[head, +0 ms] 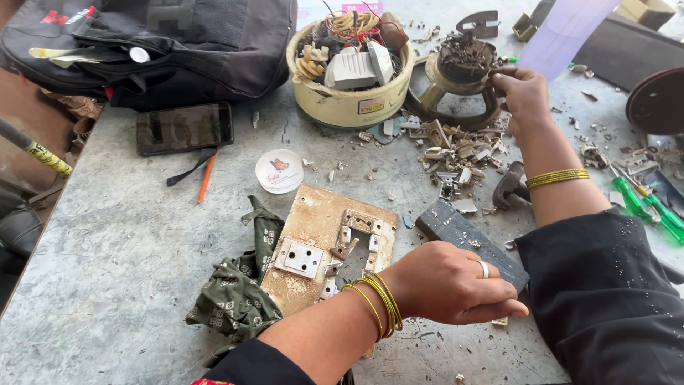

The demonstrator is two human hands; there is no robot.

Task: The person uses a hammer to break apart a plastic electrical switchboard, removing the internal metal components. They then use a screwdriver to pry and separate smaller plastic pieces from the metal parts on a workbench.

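Two hands at work, we note: left hand (452,284) rests loosely curled, holding nothing, beside the switch board (329,246) on the table (128,235), while right hand (524,93), farther off, grips the speaker frame (449,89), likely sorting scrap.

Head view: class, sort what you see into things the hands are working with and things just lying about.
In hand:
left hand resting by the switch board
right hand on the speaker frame

Lying about:
phone
black bag
green screwdrivers
round white lid
patterned cloth
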